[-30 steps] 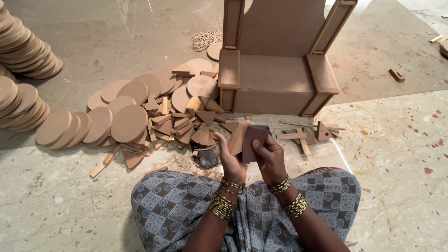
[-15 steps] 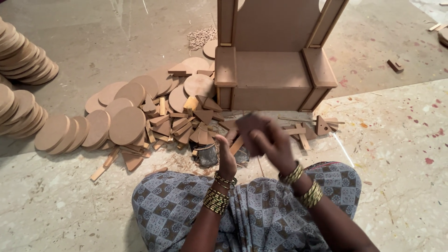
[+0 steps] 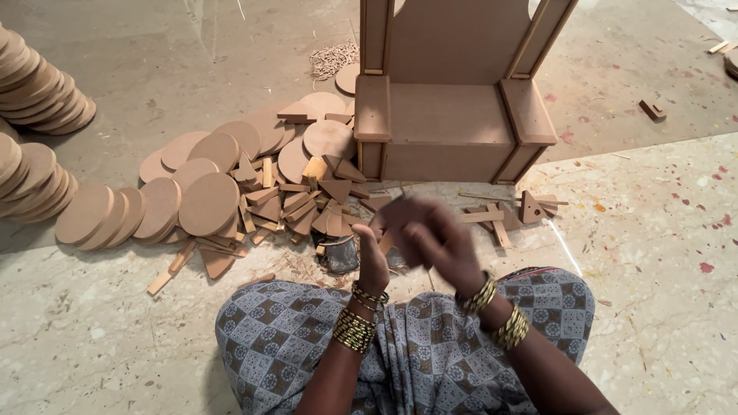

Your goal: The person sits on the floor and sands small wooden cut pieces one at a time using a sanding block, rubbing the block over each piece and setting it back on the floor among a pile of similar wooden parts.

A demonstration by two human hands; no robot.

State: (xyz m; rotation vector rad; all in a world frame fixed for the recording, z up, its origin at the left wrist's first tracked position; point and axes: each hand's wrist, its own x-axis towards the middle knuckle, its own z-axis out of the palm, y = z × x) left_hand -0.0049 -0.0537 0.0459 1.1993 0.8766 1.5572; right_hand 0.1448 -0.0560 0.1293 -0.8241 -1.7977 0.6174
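- Left hand (image 3: 374, 261) and right hand (image 3: 434, 240) meet over the lap, blurred; whether either grip clamps anything, I cannot tell.
- Wooden discs (image 3: 207, 201) lie far left on the floor (image 3: 661, 230).

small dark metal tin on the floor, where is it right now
Head view, centre: the small dark metal tin sits just beyond the left hand, at the scrap wood pile's near edge.

Stacked gold bangles are worn on both wrists, above the left hand (image 3: 374, 261) and the right hand (image 3: 442, 238). The lap is covered by grey-blue cloth printed with a chequered diamond pattern.
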